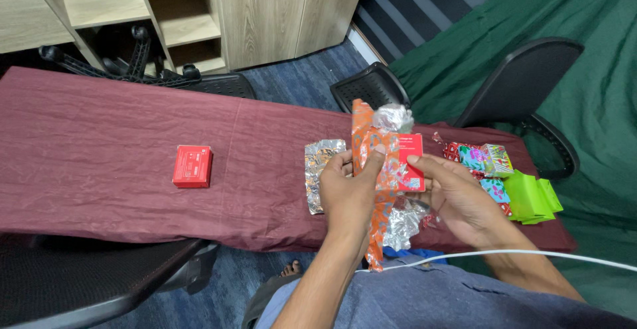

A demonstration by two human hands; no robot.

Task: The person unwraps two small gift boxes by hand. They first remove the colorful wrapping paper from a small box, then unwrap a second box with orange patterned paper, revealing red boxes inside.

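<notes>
Held above the maroon tablecloth (119, 130): small red box (410, 163), half swathed in crumpled orange patterned wrapping paper (373, 169) with silver lining. Left hand (348, 193) fingers clamped on paper; right hand (458, 199) fingers pinching box's edge.

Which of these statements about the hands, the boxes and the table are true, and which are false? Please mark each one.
1. Both hands hold a red box partly wrapped in orange patterned paper. True: the left hand and right hand grip the red box and the orange wrapping paper.
2. A second red box lies in the person's lap. False: the small red box lies alone on the maroon tablecloth.
3. The green bags are on the left end of the table. False: the green bags lie at the right end.
4. Wrapped colourful gifts sit beside the green bags. True.
</notes>
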